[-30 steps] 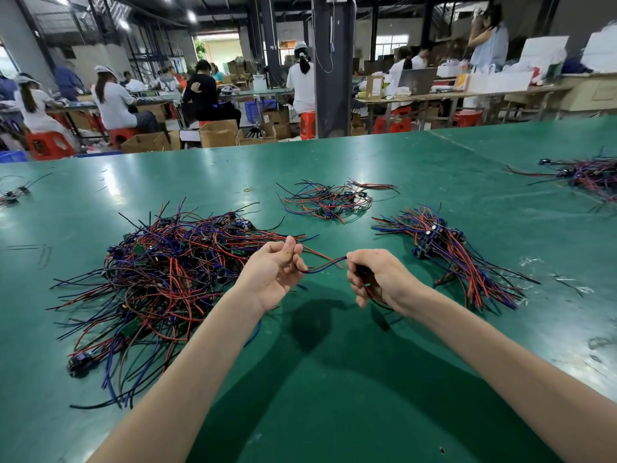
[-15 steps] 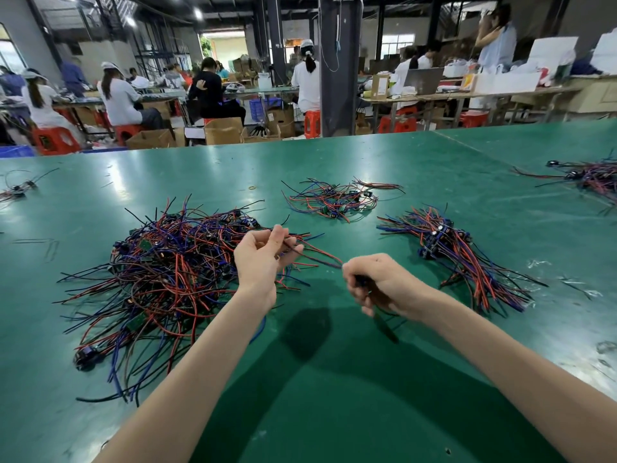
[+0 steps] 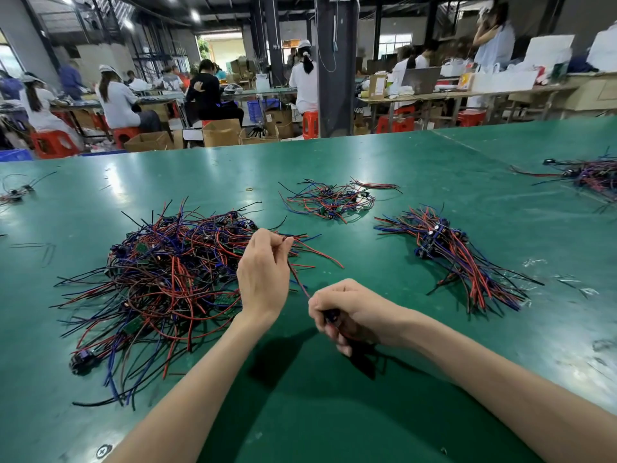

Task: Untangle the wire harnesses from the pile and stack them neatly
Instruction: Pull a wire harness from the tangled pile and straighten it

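A big tangled pile of red, blue and black wire harnesses with small green boards lies on the green table at left. My left hand is raised at the pile's right edge and pinches the far ends of one harness's wires. Those wires run down to my right hand, whose curled fingers grip the harness's dark connector end just above the table. An aligned stack of harnesses lies to the right.
A smaller loose bunch of harnesses lies farther back at centre. More harnesses sit at the far right and a few bits at the far left edge. Workers sit at benches beyond the green table.
My left hand has risen and slid up along the wires toward their tips. My right hand has drawn nearer to me, so the wires now slant instead of lying level.
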A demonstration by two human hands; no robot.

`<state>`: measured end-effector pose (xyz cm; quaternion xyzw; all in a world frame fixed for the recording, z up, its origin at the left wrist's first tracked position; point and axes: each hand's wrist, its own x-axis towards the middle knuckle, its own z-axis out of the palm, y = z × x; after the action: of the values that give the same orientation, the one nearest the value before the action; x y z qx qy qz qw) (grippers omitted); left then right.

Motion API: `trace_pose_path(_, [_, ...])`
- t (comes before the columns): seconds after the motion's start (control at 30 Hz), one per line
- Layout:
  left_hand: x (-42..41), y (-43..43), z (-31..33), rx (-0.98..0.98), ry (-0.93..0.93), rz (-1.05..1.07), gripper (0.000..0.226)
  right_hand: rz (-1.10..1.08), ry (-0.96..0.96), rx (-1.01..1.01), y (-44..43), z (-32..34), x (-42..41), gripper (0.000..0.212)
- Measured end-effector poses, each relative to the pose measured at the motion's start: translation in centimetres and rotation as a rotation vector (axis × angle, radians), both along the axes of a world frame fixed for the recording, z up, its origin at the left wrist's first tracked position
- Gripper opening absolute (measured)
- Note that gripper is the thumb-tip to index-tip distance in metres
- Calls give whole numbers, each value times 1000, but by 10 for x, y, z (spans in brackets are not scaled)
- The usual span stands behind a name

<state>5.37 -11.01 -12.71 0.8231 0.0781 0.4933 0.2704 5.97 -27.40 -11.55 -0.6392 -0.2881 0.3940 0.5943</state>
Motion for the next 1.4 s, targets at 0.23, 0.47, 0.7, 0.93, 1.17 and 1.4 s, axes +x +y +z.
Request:
trace_pose_path(0.23, [0, -2, 4, -36, 9, -29, 22, 13, -19, -2, -3, 3, 3, 28])
trace_pose_path(0.47, [3, 7, 18, -678, 67, -107, 20, -173, -8, 5, -8, 6, 16, 35])
trace_pose_path(0.7, [6, 9, 32, -1317, 31, -438, 16, -291, -22, -75, -9, 6, 25, 34])
trace_pose_path(0.93, [5, 10, 34, -1412, 36, -565, 16, -320, -20, -93, -12, 8, 29, 35])
trace_pose_path(1.17, [3, 11, 30, -1292, 53, -508, 15, -222, -30, -118, -13, 8, 26, 37])
trace_pose_path(1.4, [5, 11, 22, -977, 61, -373, 12, -64, -31, -100, -14, 10, 21, 35])
